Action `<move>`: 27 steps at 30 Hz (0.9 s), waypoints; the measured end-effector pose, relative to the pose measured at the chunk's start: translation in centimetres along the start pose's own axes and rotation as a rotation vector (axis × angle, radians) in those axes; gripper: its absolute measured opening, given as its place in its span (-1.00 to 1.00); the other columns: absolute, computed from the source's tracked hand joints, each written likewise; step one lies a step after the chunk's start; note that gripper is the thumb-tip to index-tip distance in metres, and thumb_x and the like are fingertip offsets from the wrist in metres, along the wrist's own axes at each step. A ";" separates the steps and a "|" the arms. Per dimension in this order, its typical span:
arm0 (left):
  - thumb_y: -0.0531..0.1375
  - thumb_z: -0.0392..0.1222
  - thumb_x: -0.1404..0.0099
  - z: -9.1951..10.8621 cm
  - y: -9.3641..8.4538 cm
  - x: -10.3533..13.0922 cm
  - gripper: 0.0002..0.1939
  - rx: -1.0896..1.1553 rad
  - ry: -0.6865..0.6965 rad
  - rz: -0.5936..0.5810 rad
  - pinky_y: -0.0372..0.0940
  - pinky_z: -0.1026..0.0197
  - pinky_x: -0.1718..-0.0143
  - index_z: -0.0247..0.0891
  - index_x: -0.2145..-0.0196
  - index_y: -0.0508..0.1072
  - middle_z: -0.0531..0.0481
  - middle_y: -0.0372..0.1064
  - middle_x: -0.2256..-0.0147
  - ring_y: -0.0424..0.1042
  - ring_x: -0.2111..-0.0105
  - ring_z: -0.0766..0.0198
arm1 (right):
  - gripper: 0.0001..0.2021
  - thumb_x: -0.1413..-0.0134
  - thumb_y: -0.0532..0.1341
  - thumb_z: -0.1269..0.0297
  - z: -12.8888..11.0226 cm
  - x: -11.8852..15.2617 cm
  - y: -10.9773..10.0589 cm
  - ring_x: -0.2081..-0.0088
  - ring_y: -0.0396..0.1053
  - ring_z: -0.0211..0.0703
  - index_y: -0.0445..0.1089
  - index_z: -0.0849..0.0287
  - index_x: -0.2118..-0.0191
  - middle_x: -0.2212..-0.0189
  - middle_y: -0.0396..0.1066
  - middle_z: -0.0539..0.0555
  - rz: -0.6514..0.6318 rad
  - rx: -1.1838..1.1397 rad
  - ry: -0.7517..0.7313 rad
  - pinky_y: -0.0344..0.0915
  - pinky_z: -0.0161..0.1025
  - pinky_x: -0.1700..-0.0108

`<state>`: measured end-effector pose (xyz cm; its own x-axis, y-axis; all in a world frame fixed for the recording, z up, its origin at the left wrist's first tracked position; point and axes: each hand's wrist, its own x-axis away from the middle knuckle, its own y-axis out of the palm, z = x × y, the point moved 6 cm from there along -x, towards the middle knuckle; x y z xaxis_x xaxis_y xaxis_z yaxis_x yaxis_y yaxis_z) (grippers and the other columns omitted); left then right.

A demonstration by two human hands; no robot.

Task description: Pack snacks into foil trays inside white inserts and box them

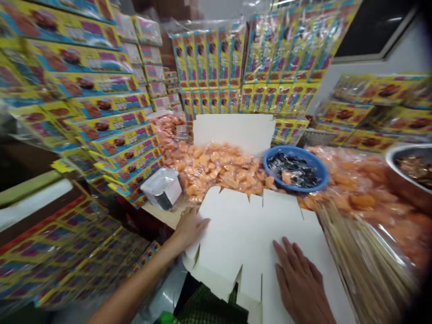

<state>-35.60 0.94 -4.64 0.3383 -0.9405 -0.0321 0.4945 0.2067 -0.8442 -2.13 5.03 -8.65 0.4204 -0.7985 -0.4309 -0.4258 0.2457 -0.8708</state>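
Note:
A flat white cardboard box blank [243, 225] with slits and flaps lies in front of me, its near edge overhanging towards my body. My right hand [300, 279] rests palm down on its right part, fingers stretched out. At the blank's left edge is my left hand [191, 227], its thumb spread over the white surface and its other fingers partly hidden along the edge. Past the far edge lies a heap of small orange wrapped pieces [216, 166]. A blue basin [324, 177] holding black packets and an orange piece stands beyond the right corner.
Stacks of yellow and blue printed boxes [101, 105] rise on the left and at the back. Near my left hand stands a metal tin [162, 186]. Thin sticks [361, 256] in plastic lie at right, below a metal bowl [405, 175]. Another white card [232, 130] stands behind the heap.

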 end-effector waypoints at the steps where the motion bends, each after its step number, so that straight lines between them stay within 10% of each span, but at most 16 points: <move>1: 0.13 0.08 -0.34 -0.7 1.2 0.0 -0.64 0.013 -0.067 -0.021 0.33 -0.09 -0.02 -0.29 0.16 0.43 -0.26 0.46 0.12 0.45 0.05 -0.09 | -0.53 -0.37 -0.06 0.21 -0.4 0.1 0.1 -0.31 0.25 0.22 0.39 0.14 -0.24 -0.31 0.29 0.17 0.013 0.088 -0.048 0.24 0.25 -0.20; 9: 0.06 0.10 -0.33 1.6 -0.6 -0.6 -0.55 0.157 -0.008 -0.006 0.33 -0.16 -0.04 -0.34 0.05 0.38 -0.31 0.44 0.07 0.45 0.03 -0.12 | -0.56 -0.40 -0.03 0.30 -1.7 0.1 -0.8 -0.33 0.22 0.14 0.32 0.17 -0.28 -0.32 0.27 0.19 0.016 0.214 -0.092 0.16 0.09 -0.23; 18: 0.45 -0.08 -0.08 6.0 -7.0 0.7 -0.29 1.113 -0.098 -0.111 0.53 0.13 0.33 -0.21 -0.11 0.25 -0.12 0.57 0.11 0.61 0.30 0.09 | -0.41 -0.37 0.00 0.09 2.3 -0.4 -3.3 -0.38 0.10 0.22 0.13 0.31 -0.38 -0.36 0.14 0.39 0.102 -0.147 0.255 0.13 0.20 -0.31; 22: 0.55 -0.22 0.08 3.9 -12.3 0.3 -0.32 1.202 -0.136 -0.019 0.54 0.27 0.37 -0.25 0.00 0.46 -0.08 0.62 0.19 0.62 0.37 0.15 | -0.20 -0.14 0.19 -0.16 6.4 -0.5 -5.2 -0.21 0.33 0.27 0.18 0.21 -0.38 -0.26 0.30 0.32 0.105 -0.702 0.718 0.28 0.17 -0.21; 27: 0.57 -0.29 0.16 -1.7 -10.3 0.5 -0.39 1.244 -0.341 -0.062 0.55 0.22 0.37 -0.29 0.10 0.55 -0.05 0.64 0.30 0.63 0.38 0.08 | -0.48 0.06 0.34 -0.09 5.8 -1.6 -3.8 0.21 0.53 0.10 0.51 0.12 0.03 0.16 0.58 0.15 -0.119 -1.278 0.918 0.46 -0.11 0.26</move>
<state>-41.89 -2.12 3.10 0.3834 -0.8797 0.2814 0.8634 0.4496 0.2291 3.46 8.55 -6.03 0.0921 -0.9428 0.3204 -0.9941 -0.0686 0.0839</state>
